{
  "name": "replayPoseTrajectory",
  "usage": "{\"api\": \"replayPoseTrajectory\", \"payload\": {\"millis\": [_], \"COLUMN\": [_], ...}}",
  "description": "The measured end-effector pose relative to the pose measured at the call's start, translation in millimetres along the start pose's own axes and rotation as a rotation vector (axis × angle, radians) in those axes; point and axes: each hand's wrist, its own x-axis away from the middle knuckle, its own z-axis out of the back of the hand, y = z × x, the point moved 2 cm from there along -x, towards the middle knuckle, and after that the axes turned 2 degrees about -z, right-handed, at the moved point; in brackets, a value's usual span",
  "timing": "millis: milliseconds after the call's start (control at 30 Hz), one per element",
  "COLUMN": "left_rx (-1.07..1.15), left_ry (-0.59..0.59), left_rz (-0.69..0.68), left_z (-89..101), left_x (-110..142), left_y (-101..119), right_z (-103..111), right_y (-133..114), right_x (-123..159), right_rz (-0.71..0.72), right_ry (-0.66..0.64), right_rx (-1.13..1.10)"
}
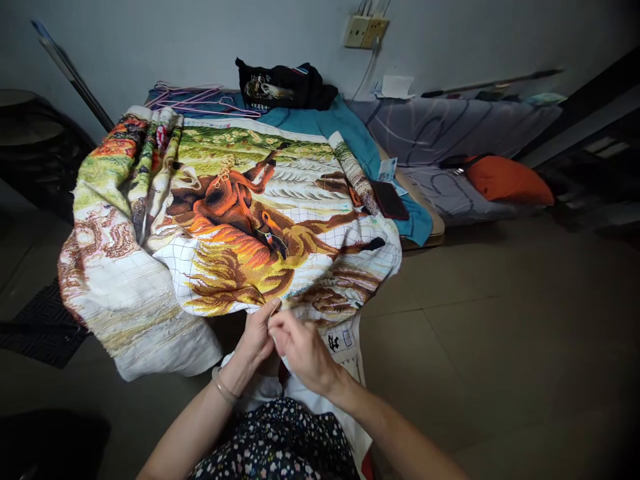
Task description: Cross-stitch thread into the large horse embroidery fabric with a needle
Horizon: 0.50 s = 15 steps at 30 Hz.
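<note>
A large cross-stitch cloth (235,273), worked with brown and orange horses over a printed grid, spreads out in front of me. At its near edge my left hand (257,333) is closed on the fabric, thumb on top and the other fingers mostly hidden. Close beside it, my right hand (300,347) is closed in a pinch just below that edge. Whatever lies between its fingertips is too small to make out. Loose pale thread (227,172) lies in a tangle on the upper part of the stitching.
Rolled and folded stitched cloth (115,200) hangs down on the left. Behind are pink hangers (200,99), a black bag (285,87) and a teal cloth (320,121). A dark phone-like object (390,200) lies at the right, with an orange bag (507,180) beyond.
</note>
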Motion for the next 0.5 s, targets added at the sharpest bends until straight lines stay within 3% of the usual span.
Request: {"api": "replayPoseTrajectory", "payload": {"millis": [67, 133, 500], "left_rx": [0.023, 0.044, 0.047], "left_ry": [0.007, 0.006, 0.015], "left_rz": [0.007, 0.022, 0.021], "left_z": [-2.5, -4.8, -5.4], "left_x": [0.1, 0.1, -0.6], "left_y": [0.1, -0.4, -0.1], "right_z": [13.1, 21.9, 24.0], "right_y": [10.0, 17.3, 24.2], "right_x": [-4.8, -8.3, -19.1], "right_rz": [-0.163, -0.211, -0.208], "right_ry": [0.126, 0.186, 0.126], "right_rx": [0.014, 0.022, 0.062]}}
